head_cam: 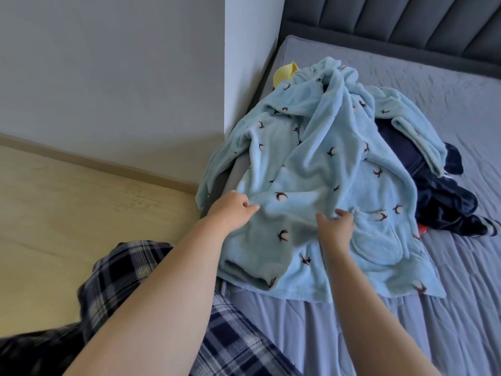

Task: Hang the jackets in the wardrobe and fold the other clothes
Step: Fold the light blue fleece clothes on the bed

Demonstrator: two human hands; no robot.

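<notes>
Blue fleece robe [311, 169] buries most of the yellow garment [283, 74] and dark navy clothes [433, 196]; red scrap [422, 228] barely peeks out.

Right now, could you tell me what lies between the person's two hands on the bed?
In the head view, only light blue fleece robe lies between the left hand and right hand; both grip its fabric.

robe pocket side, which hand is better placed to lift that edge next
The right hand, probably. It grips the blue robe right beside the pocket, while the left hand pinches the fabric further over, near the bed's edge.
</notes>
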